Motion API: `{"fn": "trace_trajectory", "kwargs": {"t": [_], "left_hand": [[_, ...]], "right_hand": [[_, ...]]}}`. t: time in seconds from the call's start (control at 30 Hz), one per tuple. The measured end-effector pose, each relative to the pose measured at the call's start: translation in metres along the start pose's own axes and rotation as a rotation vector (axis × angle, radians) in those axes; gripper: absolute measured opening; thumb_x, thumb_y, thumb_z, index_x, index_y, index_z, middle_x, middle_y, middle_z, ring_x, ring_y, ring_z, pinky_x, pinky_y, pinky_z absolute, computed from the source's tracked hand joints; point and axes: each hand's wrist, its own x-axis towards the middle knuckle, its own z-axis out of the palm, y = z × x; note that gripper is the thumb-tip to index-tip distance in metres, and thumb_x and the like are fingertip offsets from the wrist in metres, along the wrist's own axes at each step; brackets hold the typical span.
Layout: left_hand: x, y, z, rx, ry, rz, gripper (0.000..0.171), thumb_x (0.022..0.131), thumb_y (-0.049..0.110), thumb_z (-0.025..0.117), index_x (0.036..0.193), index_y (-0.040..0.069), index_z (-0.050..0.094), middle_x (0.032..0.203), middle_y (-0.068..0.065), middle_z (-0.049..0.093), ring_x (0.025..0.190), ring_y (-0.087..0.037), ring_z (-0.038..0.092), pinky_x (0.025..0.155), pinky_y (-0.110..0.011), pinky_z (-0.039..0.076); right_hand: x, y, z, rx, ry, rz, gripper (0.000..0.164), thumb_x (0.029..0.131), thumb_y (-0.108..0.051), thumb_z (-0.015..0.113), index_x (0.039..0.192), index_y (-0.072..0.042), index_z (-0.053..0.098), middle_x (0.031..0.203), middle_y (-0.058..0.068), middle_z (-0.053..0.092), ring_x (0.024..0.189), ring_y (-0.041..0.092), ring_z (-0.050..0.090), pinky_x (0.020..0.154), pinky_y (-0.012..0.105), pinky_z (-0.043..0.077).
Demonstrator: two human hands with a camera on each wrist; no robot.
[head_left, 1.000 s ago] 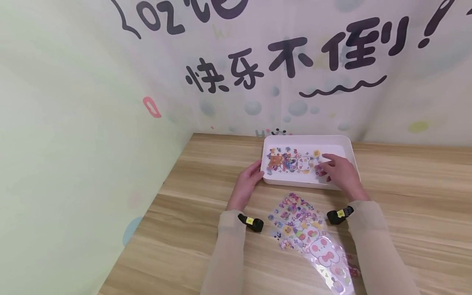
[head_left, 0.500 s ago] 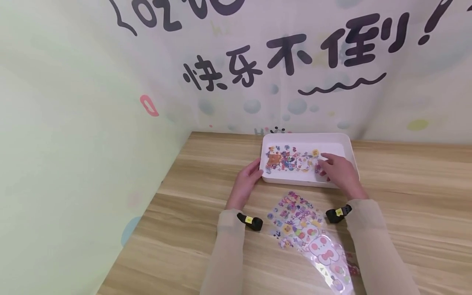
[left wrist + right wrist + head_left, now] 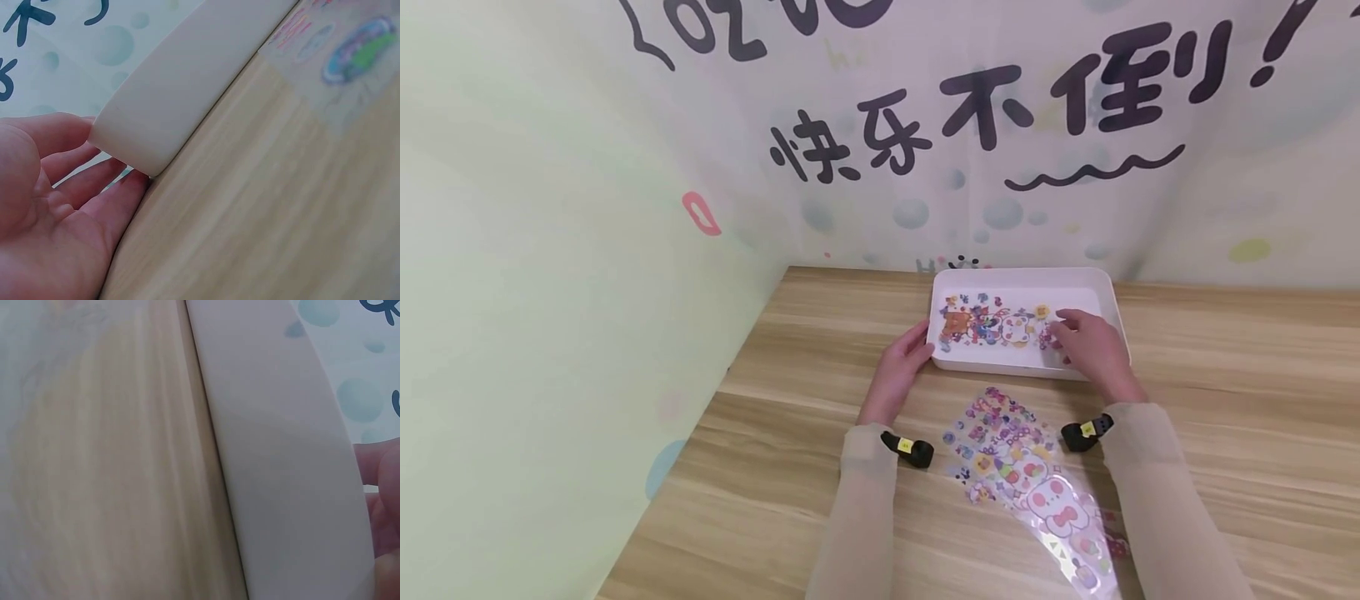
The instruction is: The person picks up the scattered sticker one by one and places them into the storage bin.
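A shallow white tray (image 3: 1022, 363) stands at the back of the table near the wall. Inside it lie clear sticker sheets (image 3: 988, 327) printed with small cartoon animals. My left hand (image 3: 898, 372) rests against the tray's front left corner; in the left wrist view, its thumb is at the rim and its fairly straight fingers touch lower on the wall. My right hand (image 3: 1093, 350) is over the right part of the tray, index finger and thumb apart beside the stickers. The tray wall (image 3: 281, 450) hides most of that hand in the right wrist view; whether its fingertips touch a sheet is unclear.
In front of the tray, several clear sticker sheets (image 3: 1037, 483) lie fanned out on the wooden table (image 3: 760, 467), between my forearms. Behind the table hangs a printed wall cloth (image 3: 865, 225) with black lettering. A pale wall (image 3: 535, 333) borders the table's left side.
The right hand has shifted very slightly over the stickers. Across the frames, the left hand stays at the tray's corner, while the whole head view drifts a little upward.
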Motion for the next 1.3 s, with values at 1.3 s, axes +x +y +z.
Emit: {"fn": "trace_trajectory", "kwargs": {"t": [1.3], "left_hand": [[0.0007, -0.0002, 0.0006, -0.057, 0.0, -0.003, 0.043, 0.091, 0.016, 0.05, 0.133, 0.019, 0.042, 0.137, 0.0, 0.04, 0.122, -0.01, 0.038, 0.098, -0.024, 0.035]], "right_hand": [[-0.0023, -0.003, -0.0009, -0.059, 0.057, -0.038, 0.045, 0.094, -0.032, 0.036, 0.126, -0.003, 0.048, 0.113, 0.018, 0.053, 0.081, 0.026, 0.053, 0.06, 0.031, 0.043]]}}
